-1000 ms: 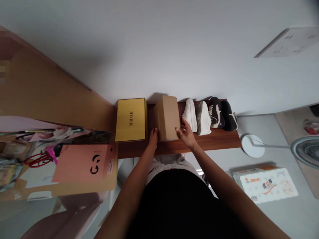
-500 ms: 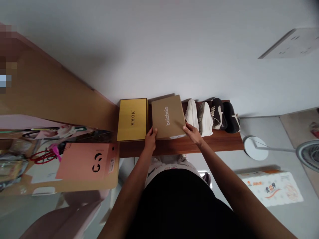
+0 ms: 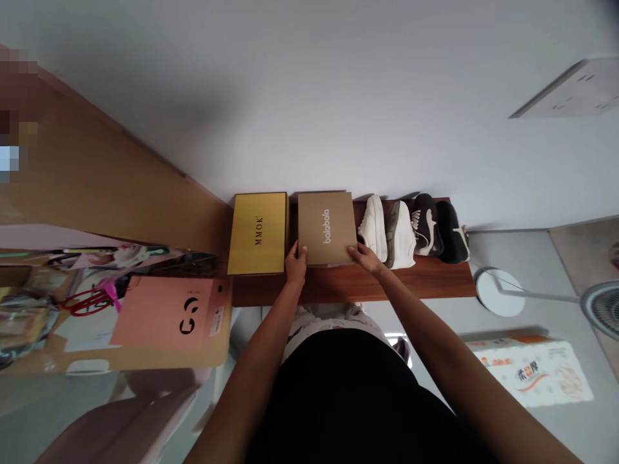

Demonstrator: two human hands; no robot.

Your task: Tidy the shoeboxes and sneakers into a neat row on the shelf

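The left hand (image 3: pixel 296 263), half open, grips the near left corner of one brown balabala box (image 3: pixel 325 225), thumb on the lid; the right hand (image 3: pixel 366 259), opened about as wide, grips the near right corner the same way. The box is at the wooden shelf (image 3: pixel 348 282) — whether it rests there fully I cannot tell — between one yellow MMOK box (image 3: pixel 260 233) and two white sneakers (image 3: pixel 373 229). Beyond those stand two dark shoes (image 3: pixel 425 224); one pink box (image 3: pixel 164 314) lies off to the left

Pale wall (image 3: pixel 309 116) and light grey floor (image 3: pixel 517 250)
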